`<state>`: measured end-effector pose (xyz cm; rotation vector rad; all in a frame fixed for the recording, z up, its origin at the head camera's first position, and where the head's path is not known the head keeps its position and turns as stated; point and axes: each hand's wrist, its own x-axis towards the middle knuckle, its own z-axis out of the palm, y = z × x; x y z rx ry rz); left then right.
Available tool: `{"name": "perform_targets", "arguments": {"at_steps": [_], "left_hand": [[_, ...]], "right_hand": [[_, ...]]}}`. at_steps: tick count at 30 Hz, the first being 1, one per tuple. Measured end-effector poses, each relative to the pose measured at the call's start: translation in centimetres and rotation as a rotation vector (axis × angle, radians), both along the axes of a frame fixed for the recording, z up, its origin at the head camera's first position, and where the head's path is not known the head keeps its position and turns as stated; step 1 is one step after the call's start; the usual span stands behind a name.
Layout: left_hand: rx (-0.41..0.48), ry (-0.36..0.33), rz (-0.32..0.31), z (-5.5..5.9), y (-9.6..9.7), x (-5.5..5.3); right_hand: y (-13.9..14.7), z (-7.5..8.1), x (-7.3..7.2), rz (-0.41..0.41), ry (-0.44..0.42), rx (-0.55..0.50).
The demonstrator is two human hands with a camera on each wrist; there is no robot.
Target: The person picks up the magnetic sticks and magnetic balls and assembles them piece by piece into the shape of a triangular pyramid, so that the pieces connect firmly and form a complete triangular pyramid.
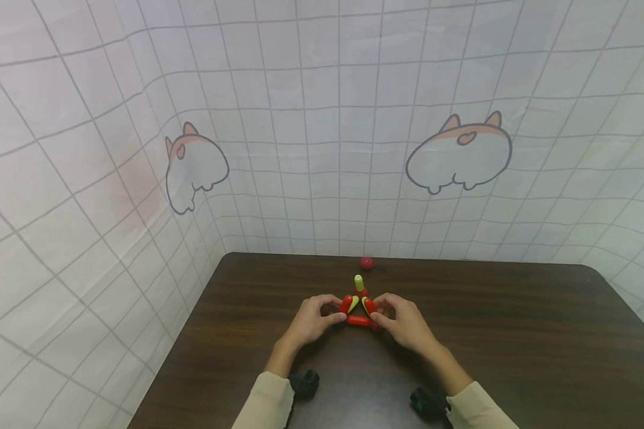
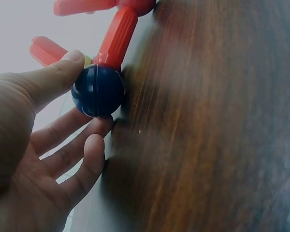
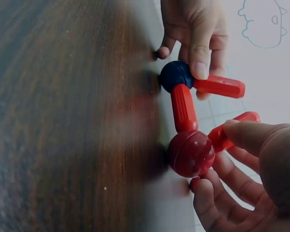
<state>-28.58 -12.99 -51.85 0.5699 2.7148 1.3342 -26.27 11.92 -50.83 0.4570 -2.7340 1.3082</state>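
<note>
Between both hands stands a construction of magnetic-looking rods and balls. My left hand [image 1: 308, 322] pinches its left corner, with the thumb over the joint of a blue ball [image 2: 99, 91] and a slanting red rod [image 3: 222, 86], fingers below the ball. At the other corner my right hand [image 1: 408, 322] grips a second slanting red rod [image 3: 220, 139] above a dark red ball [image 3: 192, 153]. A short red rod [image 1: 358, 320] lies between these two balls. Yellow-green rods [image 1: 353, 304] show behind, and another yellow-green rod [image 1: 359, 283] sticks up at the far end.
A loose red ball [image 1: 367, 263] lies at the far edge of the dark wooden table [image 1: 504, 333]. Behind it hangs a white grid-patterned cloth [image 1: 322, 137] with cartoon animals. Dark wrist-worn devices [image 1: 305, 385] sit at both cuffs.
</note>
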Motion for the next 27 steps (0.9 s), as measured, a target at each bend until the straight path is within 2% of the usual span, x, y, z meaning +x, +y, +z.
{"name": "perform_targets", "arguments": {"at_steps": [6,14,27], "left_hand": [[-0.019,0.02,0.017,-0.16,0.19,-0.04],[-0.039,0.039,0.04,-0.28,0.42,0.06],[-0.055,0.033,0.06,-0.34,0.54,-0.05]], "right_hand": [[-0.22,0.42,0.12,-0.016,-0.025,0.011],[-0.46,0.23,0.05,-0.027,-0.042,0.021],[-0.6,-0.03,-0.07,-0.053,-0.051,0.016]]}}
